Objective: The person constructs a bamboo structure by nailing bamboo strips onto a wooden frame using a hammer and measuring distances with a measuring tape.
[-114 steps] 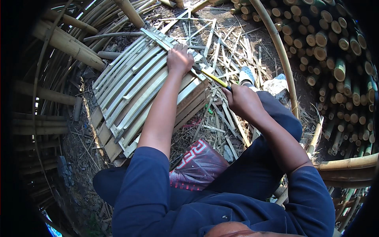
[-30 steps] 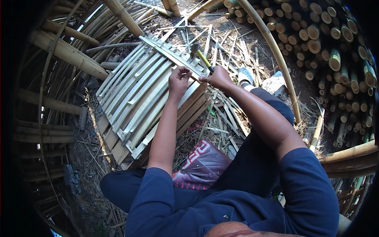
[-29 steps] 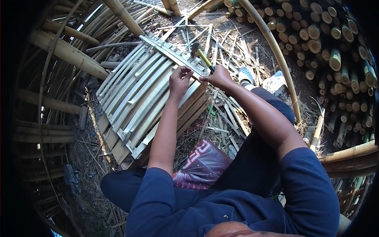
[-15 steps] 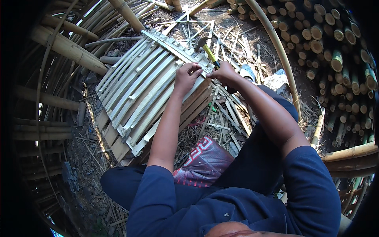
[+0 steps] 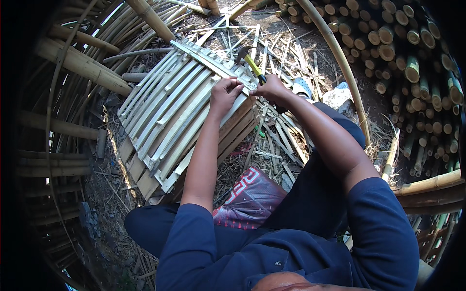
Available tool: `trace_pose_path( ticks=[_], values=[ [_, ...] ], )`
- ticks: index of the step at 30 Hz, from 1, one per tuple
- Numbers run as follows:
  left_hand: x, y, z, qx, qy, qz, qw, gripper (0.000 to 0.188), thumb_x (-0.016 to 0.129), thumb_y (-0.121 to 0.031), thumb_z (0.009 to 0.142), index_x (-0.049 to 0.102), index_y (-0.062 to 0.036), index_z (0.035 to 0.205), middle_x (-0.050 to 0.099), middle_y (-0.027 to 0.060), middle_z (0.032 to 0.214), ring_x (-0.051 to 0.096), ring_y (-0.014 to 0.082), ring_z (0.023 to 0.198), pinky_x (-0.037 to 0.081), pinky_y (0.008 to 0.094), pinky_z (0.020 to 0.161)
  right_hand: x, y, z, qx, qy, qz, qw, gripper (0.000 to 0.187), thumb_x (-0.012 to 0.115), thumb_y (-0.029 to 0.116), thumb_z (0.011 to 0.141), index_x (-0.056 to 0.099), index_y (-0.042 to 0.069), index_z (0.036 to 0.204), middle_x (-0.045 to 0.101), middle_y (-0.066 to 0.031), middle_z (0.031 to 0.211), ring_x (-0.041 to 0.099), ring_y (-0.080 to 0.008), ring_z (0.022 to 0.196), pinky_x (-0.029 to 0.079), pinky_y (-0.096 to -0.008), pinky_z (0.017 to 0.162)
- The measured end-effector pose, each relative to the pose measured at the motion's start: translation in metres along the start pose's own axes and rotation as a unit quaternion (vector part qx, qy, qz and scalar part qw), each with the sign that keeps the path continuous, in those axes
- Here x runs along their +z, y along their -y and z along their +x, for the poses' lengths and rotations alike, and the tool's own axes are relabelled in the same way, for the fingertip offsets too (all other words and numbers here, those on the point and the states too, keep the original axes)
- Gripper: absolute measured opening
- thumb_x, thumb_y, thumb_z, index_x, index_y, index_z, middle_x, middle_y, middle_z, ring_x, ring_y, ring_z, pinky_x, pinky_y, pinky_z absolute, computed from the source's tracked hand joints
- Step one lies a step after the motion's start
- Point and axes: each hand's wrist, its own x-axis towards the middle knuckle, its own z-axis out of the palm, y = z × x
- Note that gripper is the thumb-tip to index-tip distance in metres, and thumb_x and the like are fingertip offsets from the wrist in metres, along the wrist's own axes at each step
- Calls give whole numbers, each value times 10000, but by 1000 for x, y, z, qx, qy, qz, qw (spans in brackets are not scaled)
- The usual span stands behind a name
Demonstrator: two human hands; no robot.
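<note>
A frame of pale bamboo slats (image 5: 170,104) lies before me, several curved strips side by side, with a cross strip (image 5: 204,59) over their far ends. My left hand (image 5: 224,97) is closed at the right end of that cross strip, fingertips pinched together; whatever is between them is too small to make out. Close beside it, my right hand (image 5: 272,90) grips a hammer (image 5: 253,64) by its yellow and black handle. The dark hammer head points away from me, above the far right corner of the frame. Under the slats, wooden boards (image 5: 238,128) show at the right side.
Cut bamboo poles (image 5: 388,51) are stacked at the far right. Bamboo scraps (image 5: 286,131) litter the ground. A curved bamboo pole (image 5: 342,63) arches past my right knee. A patterned cloth (image 5: 252,199) lies between my legs, and a bamboo structure (image 5: 73,63) stands at the left.
Both hands and the hammer have shifted very slightly left, along with a small shift of the whole view. The grips look the same.
</note>
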Motion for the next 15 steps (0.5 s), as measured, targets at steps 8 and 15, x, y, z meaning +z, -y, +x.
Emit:
trace_pose_path(
  ticks=[8,15],
  values=[
    [-1,0,0,-14,8,-4,1000,108,792,-89,897,761,-1,953,766,107,905,717,200,1099,565,337,862,2,-3,3,-17,-7,-13,1000,393,900,222,794,681,-41,986,659,-70,764,590,-133,564,451,-345,480],
    [1,-4,0,19,-3,15,1000,117,807,-70,867,747,4,935,748,115,971,690,274,1136,549,375,922,2,-5,4,-26,-8,-17,999,361,900,232,789,677,-22,916,665,-71,750,604,-139,563,457,-346,489]
  ],
)
